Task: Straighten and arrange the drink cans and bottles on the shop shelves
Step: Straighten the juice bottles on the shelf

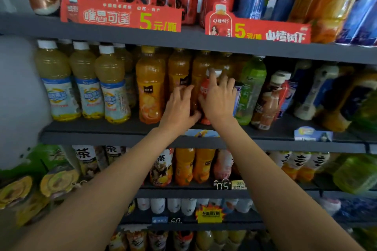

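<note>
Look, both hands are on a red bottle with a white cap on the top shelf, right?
Not quite. The head view shows the left hand and right hand on the red bottle with a white cap, but it stands on the middle shelf, among the orange bottles, not on the top shelf.

Red white-capped bottle point(205, 89) upright among orange bottles point(150, 85)

The orange juice bottles point(150, 85) are clear, shiny plastic with glossy labels, the shelf point(122, 128) looks like smooth, dull grey painted metal, and the red price signs point(122, 16) look like shiny printed card.
</note>
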